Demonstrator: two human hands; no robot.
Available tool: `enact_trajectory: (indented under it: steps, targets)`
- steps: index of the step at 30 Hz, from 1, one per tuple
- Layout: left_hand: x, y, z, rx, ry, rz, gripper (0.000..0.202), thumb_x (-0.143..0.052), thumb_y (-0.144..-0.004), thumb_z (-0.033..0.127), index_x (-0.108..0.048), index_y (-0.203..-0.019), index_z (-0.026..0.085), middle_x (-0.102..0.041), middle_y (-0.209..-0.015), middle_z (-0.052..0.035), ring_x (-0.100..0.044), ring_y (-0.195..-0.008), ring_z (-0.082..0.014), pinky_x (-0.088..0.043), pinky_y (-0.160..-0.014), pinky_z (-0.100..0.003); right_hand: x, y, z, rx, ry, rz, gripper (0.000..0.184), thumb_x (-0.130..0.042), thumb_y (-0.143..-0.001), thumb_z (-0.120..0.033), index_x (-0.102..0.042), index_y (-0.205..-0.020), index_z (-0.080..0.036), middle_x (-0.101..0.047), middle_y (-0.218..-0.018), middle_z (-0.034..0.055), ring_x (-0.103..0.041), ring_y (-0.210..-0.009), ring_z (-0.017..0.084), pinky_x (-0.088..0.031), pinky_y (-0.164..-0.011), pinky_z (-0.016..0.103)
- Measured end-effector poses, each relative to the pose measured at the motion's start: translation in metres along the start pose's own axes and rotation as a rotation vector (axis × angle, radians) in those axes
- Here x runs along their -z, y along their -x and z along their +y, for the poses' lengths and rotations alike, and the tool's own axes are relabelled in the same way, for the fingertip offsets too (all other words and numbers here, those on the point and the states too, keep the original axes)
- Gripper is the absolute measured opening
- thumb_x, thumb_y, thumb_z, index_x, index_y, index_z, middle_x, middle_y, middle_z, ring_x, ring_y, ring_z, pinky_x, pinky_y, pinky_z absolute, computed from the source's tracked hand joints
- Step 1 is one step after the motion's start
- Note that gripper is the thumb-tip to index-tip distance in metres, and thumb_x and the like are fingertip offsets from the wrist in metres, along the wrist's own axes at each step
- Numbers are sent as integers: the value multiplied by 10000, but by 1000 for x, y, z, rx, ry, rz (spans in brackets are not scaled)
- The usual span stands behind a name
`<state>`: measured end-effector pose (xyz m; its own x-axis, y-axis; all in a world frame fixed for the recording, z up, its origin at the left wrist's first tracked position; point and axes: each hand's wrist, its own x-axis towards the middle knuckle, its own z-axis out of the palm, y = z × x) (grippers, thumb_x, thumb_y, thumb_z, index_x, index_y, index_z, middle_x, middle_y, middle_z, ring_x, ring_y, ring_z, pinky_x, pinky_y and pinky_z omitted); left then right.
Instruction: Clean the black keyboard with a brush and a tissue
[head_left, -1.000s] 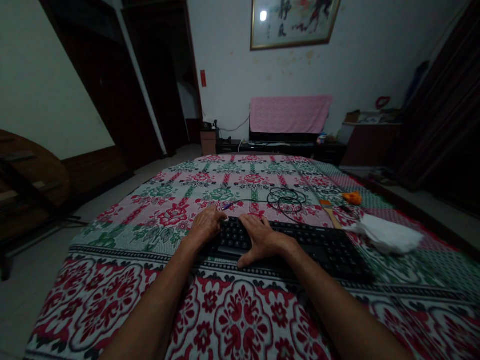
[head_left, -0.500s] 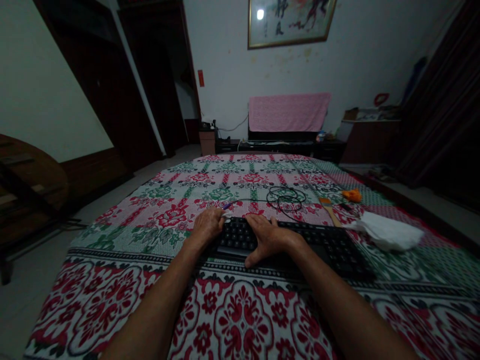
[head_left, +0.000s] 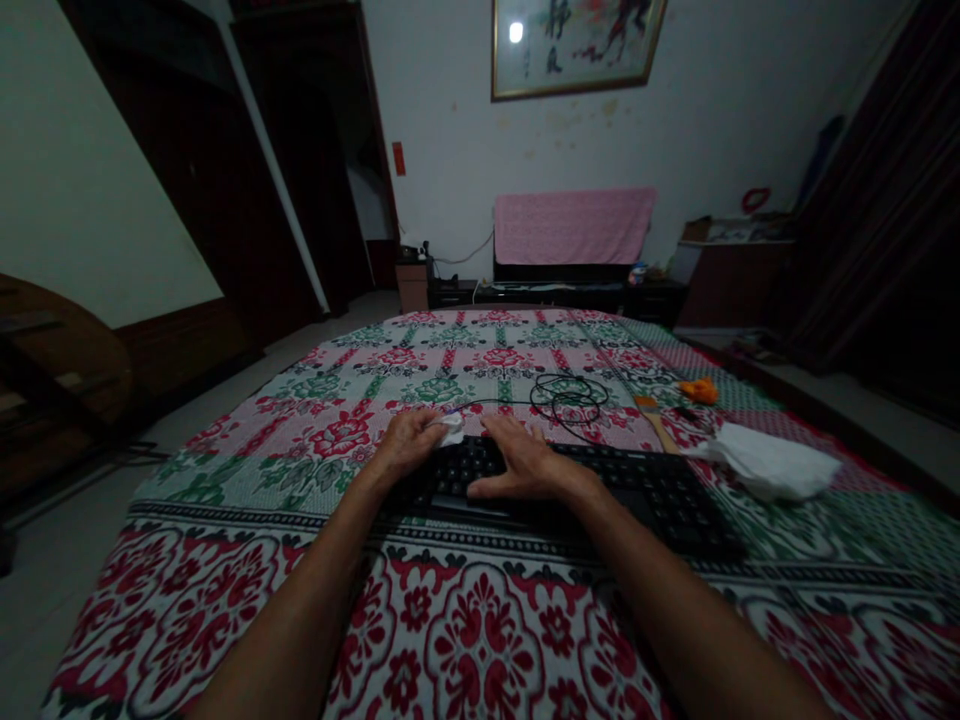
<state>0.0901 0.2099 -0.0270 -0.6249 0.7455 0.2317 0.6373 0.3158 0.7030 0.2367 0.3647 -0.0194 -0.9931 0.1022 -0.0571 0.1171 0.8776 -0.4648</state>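
A black keyboard (head_left: 667, 500) lies on the patterned cloth in front of me. My left hand (head_left: 409, 442) is at its far left corner, with fingers closed on a crumpled white tissue (head_left: 452, 430). My right hand (head_left: 523, 460) rests over the left half of the keyboard, fingers spread and thumb stretched out to the left; it covers some of the keys. Behind the hands, a thin black cable (head_left: 571, 402) lies in loose coils, and one end of it runs to beside the left hand, where a small purplish tip is mostly hidden.
Beyond the keyboard's right half lies a flat wooden-handled brush (head_left: 657, 428). To the right are a larger white tissue (head_left: 776, 464) and an orange crumpled cloth (head_left: 699, 390). A pink towel (head_left: 574, 226) hangs over something at the far wall.
My left hand has shifted slightly left, and more of the tissue shows. My right hand has moved a little left and farther forward, its thumb now over the keyboard's front part.
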Motion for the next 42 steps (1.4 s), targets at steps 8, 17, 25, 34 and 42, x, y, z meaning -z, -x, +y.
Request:
enact_trajectory:
  steps: [8, 17, 25, 34, 42]
  targets:
    - [7, -3, -14, -13, -79, 50, 269, -458, -762, 339, -659, -810, 167, -592, -663, 18, -513, -619, -124, -372, -558, -211, -8, -8, 2, 12, 63, 223, 561, -551, -784, -518, -499, -1237, -190, -521, -1260, 146, -420, -1200, 323, -173, -1013, 593]
    - [1, 3, 2, 11, -631, -99, 317, -455, -771, 234, -673, -1000, 225, -685, -961, -75, -600, -910, -221, -426, -778, -296, 8, 5, 14, -8, 62, -178, 1217, -730, -442, -668, -209, -1430, -185, -230, -1477, 163, -175, -1347, 381, -89, -1073, 603]
    - [-1, 5, 9, -3, -566, -45, 323, -410, -831, 235, -659, -1036, 235, -677, -985, -45, -590, -935, -181, -421, -808, -264, 9, 5, 12, -37, 67, -238, 1238, -724, -481, -631, -118, -1453, -163, -139, -1509, 163, -78, -1379, 364, -12, -1078, 614]
    - [-7, 5, 8, 16, -627, -36, 280, -453, -809, 249, -668, -989, 236, -667, -958, -48, -587, -914, -202, -432, -796, -287, 6, 6, 9, -44, 115, -249, 1334, -722, -438, -667, -30, -1463, -168, -54, -1523, 165, -11, -1382, 370, 20, -1068, 620]
    - [-23, 7, 7, -45, -743, -29, 310, -416, -852, 258, -626, -1079, 264, -584, -956, -61, -567, -885, -196, -432, -747, -288, 6, 7, 7, -38, 118, -242, 1320, -711, -455, -669, -30, -1462, -154, -54, -1519, 180, -19, -1384, 362, 12, -1062, 625]
